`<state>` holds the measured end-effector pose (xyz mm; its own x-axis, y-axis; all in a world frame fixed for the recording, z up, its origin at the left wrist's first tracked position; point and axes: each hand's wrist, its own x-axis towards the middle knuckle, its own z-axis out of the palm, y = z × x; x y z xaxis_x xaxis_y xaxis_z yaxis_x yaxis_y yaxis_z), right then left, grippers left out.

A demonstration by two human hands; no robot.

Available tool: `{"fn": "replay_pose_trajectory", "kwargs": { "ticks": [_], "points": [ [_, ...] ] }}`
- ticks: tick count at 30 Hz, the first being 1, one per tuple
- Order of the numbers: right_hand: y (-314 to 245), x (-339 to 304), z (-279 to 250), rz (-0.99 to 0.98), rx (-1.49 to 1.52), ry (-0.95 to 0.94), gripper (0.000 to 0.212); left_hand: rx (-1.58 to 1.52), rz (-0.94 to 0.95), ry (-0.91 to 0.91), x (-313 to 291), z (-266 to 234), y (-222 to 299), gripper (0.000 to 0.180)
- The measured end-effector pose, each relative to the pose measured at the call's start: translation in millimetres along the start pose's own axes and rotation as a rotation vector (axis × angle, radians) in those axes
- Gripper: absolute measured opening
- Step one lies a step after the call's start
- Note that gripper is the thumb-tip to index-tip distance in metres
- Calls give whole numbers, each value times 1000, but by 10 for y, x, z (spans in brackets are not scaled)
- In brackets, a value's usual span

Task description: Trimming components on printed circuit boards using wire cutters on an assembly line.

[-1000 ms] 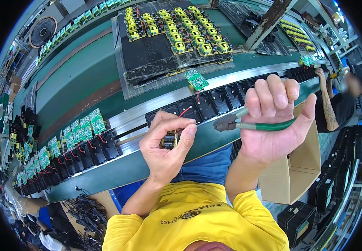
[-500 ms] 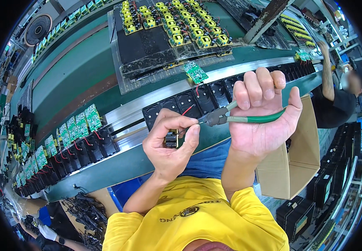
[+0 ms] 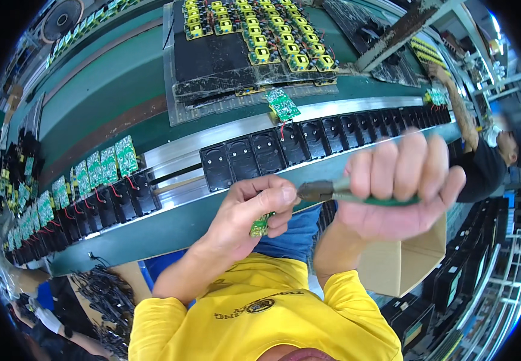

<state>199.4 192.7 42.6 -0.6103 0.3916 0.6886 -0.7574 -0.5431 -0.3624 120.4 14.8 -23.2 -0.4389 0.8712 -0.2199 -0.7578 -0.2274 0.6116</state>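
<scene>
My left hand (image 3: 245, 212) is closed around a small circuit board (image 3: 261, 225), whose green underside shows below the fingers. Thumb and forefinger press together at the tip of the wire cutters; any wire between them is too small to make out. The cutters (image 3: 316, 191) have dark metal jaws and green handles, and my right hand (image 3: 396, 183) is wrapped round those handles. Just beyond my hands stands a row of black plastic casings (image 3: 241, 159). One green circuit board (image 3: 283, 106) leans behind it, its red wire running into a casing.
Boards with yellow transformers fill a black-covered stack (image 3: 212, 78) at the back. More green boards (image 3: 95, 171) stand along casings at the left. An open cardboard box (image 3: 387, 265) is by my right arm. Black cables (image 3: 101, 295) lie lower left. A co-worker (image 3: 483, 150) reaches in at far right.
My right hand has closed its fingers round the cutter handles. My left hand has turned, so the board's green underside now shows instead of its black components. The red wire at my left fingers is out of sight.
</scene>
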Motion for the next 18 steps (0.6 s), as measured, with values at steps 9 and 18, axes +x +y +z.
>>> {"fn": "replay_pose_trajectory", "kwargs": {
  "ticks": [9,18],
  "points": [
    [-198,197,294,136,-26,-504,23,-225,-308,-260,26,33,-6,15],
    [-232,150,229,121,-44,-586,27,-134,-273,-251,36,28,-2,16]
  ]
}}
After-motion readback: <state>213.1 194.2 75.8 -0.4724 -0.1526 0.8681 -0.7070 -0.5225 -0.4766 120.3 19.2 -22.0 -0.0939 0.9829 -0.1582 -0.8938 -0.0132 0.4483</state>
